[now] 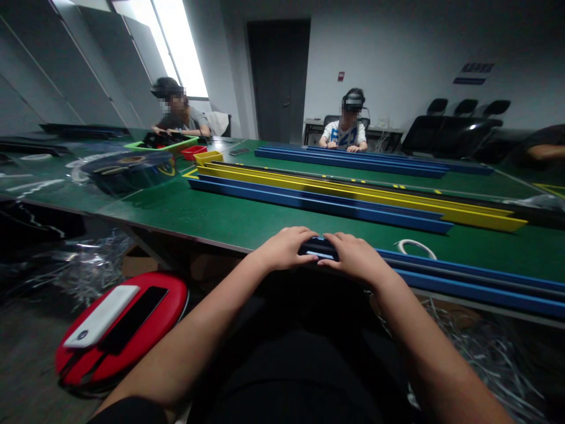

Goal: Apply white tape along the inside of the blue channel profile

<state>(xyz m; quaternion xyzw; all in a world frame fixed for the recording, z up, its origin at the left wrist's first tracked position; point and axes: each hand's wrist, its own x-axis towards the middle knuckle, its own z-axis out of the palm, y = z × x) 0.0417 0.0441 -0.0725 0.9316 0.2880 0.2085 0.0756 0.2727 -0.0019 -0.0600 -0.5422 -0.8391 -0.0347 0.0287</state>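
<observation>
Both of my hands meet at the table's near edge, their fingers and thumbs wrapped round a small dark object with a pale strip (pixel 319 255). My left hand (pixel 289 248) grips its left end and my right hand (pixel 353 252) its right end. What kind of object it is I cannot make out. Just right of my right hand, a long blue channel strip (pixel 477 284) lies along the near edge. Behind that strip is a coil of white cable (pixel 415 247) on the green table (pixel 168 215).
Across the table lie blue channels (pixel 318 200), yellow channels (pixel 353 191) and more blue strips (pixel 353 162). Left are a plastic-wrapped reel (pixel 132 171), a green tray (pixel 132 146) and small bins (pixel 207 158). A red stool (pixel 172 300) holds two flat devices. Two people sit opposite.
</observation>
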